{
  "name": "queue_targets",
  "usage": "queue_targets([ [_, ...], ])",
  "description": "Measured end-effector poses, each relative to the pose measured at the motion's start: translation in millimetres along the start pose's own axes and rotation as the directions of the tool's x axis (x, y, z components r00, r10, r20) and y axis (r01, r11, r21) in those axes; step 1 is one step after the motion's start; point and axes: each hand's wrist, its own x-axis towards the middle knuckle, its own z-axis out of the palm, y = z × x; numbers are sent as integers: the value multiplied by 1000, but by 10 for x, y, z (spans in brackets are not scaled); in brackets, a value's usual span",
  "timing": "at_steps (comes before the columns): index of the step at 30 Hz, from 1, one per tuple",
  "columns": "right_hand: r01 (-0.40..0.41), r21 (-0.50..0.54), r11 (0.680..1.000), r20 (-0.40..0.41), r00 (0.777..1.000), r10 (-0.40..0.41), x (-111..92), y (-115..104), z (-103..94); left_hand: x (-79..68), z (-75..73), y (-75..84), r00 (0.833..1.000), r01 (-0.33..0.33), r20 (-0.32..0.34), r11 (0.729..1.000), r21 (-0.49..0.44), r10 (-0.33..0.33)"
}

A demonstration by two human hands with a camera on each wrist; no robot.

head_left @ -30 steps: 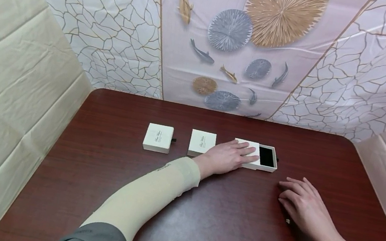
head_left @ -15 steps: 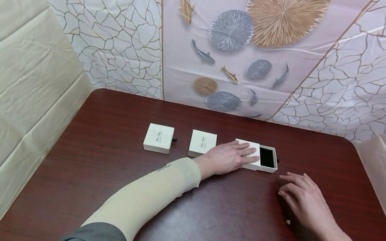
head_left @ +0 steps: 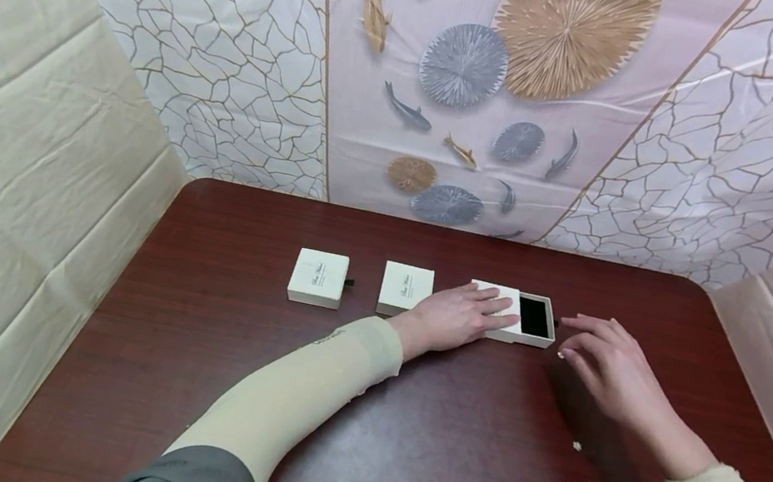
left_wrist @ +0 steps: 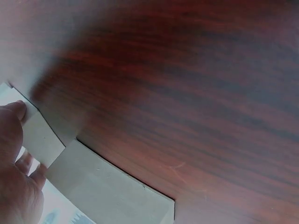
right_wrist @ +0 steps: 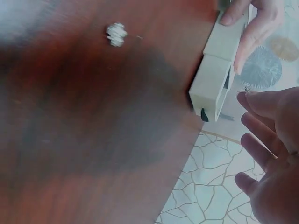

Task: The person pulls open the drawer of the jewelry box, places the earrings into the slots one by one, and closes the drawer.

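My left hand point(head_left: 460, 317) rests across the sleeve of the rightmost white box point(head_left: 507, 329), its fingers spread nearly straight over the top. In the right wrist view a thumb tip lies against the box's front side. The box's drawer point(right_wrist: 204, 92) is slid partly out to the right and shows a black lining. Just right of the drawer, my right hand point(head_left: 610, 365) pinches a tiny stud earring point(right_wrist: 248, 88) between thumb and index finger. Another small, sparkling silvery earring point(right_wrist: 117, 34) lies on the table, below the right hand in the head view.
Two more white boxes, the left one point(head_left: 318, 278) and the middle one point(head_left: 405, 288), stand shut in the same row; my left forearm passes in front of them. The dark red table point(head_left: 399, 445) ends at a patterned curtain point(head_left: 452, 116) behind.
My right hand has risen off the table and moved away from me toward the open drawer, the earring between its fingertips. The left hand and the boxes have stayed in place.
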Motion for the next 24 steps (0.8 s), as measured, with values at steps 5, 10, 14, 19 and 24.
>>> queue_targets([
  [5, -6, 16, 1000, 26, 1000, 6, 174, 63, 6, 7, 16, -7, 1000, 12, -2, 1000, -20, -12],
  [10, -46, 28, 999, 78, 996, 44, 325, 136, 30, 6, 21, -8, 1000, 16, -4, 999, -32, -16],
  [14, -90, 35, 995, 119, 989, 86, 409, 196, 73, 5, 19, -9, 1000, 14, -7, 999, -37, -14],
  [19, -130, 34, 991, 156, 980, 123, 487, 250, 125, -2, 18, -11, 1000, 10, -8, 999, -42, -11],
  [24, -127, 17, 992, 176, 977, 122, 545, 297, 187, -4, 5, -10, 1000, 10, 0, 999, -31, -10],
])
